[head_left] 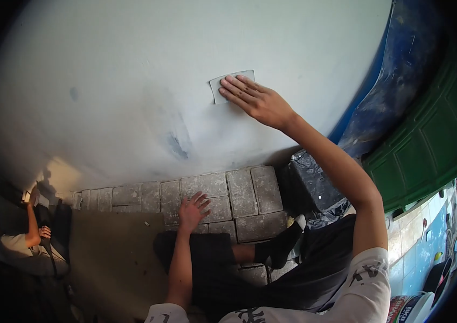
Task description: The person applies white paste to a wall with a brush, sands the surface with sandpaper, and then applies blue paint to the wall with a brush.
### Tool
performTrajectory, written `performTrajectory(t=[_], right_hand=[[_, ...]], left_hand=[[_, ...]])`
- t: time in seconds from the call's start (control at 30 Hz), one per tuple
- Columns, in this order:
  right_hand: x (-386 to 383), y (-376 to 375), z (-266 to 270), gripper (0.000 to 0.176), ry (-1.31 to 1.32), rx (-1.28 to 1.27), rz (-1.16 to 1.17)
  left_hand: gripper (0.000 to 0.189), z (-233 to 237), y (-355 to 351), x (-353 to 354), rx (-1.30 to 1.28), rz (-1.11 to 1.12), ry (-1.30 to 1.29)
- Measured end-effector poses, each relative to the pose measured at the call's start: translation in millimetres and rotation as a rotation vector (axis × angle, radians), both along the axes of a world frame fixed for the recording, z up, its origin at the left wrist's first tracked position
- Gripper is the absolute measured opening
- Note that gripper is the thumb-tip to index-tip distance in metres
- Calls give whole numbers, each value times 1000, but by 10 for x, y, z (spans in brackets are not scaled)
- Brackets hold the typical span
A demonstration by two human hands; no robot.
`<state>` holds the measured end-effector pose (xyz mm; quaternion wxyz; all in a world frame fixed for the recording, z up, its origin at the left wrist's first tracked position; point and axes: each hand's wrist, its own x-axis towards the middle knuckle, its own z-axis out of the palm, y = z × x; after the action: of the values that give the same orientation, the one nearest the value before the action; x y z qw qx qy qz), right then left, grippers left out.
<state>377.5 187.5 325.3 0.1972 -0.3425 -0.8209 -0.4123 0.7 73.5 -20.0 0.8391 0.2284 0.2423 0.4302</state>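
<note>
Against the pale wall (131, 64), my right hand (258, 102) presses a grey sheet of sandpaper (216, 90) under flat fingers. The sheet's left side and top edge show past the fingertips; the rest is hidden by the hand. Low in the middle, my left hand (192, 212) holds nothing, its fingers spread over the grey paving blocks (207, 185) beside my bent knee. A dark scuffed patch (177, 145) marks the wall below and left of the sheet.
At the left, another person (29, 242) sits with one hand raised to the wall. A black plastic-wrapped object (320, 183) stands right of my foot. Beyond are a blue sheet (374, 81) and a green panel (422, 145). A paint bucket (409, 308) sits at lower right.
</note>
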Motion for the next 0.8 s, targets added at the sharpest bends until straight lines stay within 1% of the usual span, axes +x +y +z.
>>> performTrajectory(t=[0.07, 0.1, 0.17, 0.2, 0.23, 0.27, 0.33, 0.37, 0.4, 0.47, 0.5, 0.6, 0.63, 0.67, 0.73, 0.77, 0.8], right_hand=[[54, -5, 68, 62, -7, 6, 55], [47, -61, 128, 63, 42, 18, 27], [-18, -64, -8, 62, 39, -9, 46], [7, -50, -22, 61, 34, -29, 57], [93, -28, -10, 61, -30, -41, 117], [178, -15, 41, 61, -36, -44, 113], [320, -10, 110, 62, 70, 17, 100], [293, -26, 25, 65, 85, 22, 77], [370, -19, 45, 65, 71, 23, 69], [516, -61, 92, 66, -53, 34, 35], [581, -114, 155, 66, 49, 53, 25], [544, -147, 26, 66, 30, -4, 53], [625, -128, 93, 68, -24, -18, 90], [663, -137, 147, 68, -30, -15, 83], [679, -155, 202, 66, 96, 115, -59], [604, -145, 95, 67, 31, 121, -115], [611, -127, 66, 70, -18, -19, 99]], left_hand=[[75, 5, 12, -6, 5, -26, 21], [76, 13, -8, -22, 11, -40, 9], [76, 6, -43, -55, 12, -31, -9], [76, 1, 0, -28, 20, -29, -30], [76, -23, 23, -5, 22, -32, -42], [76, -19, 15, -14, 11, -12, -37], [76, -23, -41, -87, -16, 3, -30], [76, -31, -60, -92, -9, 17, -26], [76, -27, -11, -59, 10, 27, -28], [77, -37, 3, -42, 8, 9, -34], [77, -36, 11, -53, 6, 1, -26], [78, -28, -4, -42, 4, -13, -3], [78, -19, 27, -18, 10, -21, -13], [78, -19, 27, -21, 6, -19, -4], [78, -32, -11, -47, -8, -12, -1], [78, -11, -35, -41, 1, -6, -1], [78, 13, -25, -24, 16, -4, 3]])
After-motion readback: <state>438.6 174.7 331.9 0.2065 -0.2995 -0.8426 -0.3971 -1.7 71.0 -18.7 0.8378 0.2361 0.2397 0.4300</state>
